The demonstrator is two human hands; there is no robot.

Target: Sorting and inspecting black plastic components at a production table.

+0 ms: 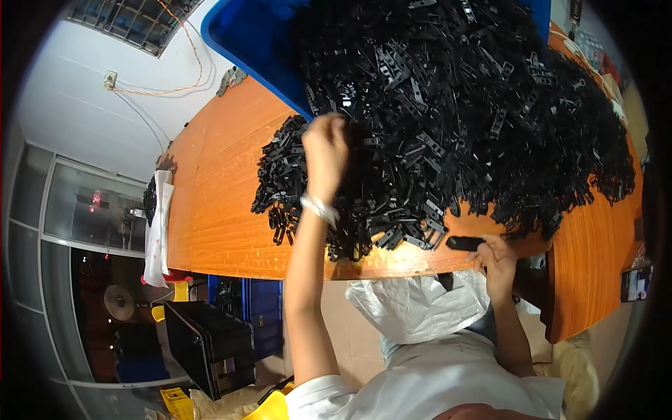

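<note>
A great heap of small black plastic parts (434, 140), flat and slotted, spills from a blue crate (252, 52) onto the wooden table. At its left side my left hand (326, 150) reaches over the heap, fingers bent together. Whatever is between them is hard to tell against the black. By the table's front edge, my right hand (497, 264) pinches a flat black oblong plastic piece (463, 243), which points left. A smaller mound of black parts (280, 168) lies left of my left wrist, joined to the heap.
The orange wooden table (217, 189) curves across the view. White plastic sheeting (420, 308) hangs over my lap. Below the table at left stand a black crate (210, 350) and a blue crate (266, 315). A phone (635, 284) lies at the right edge.
</note>
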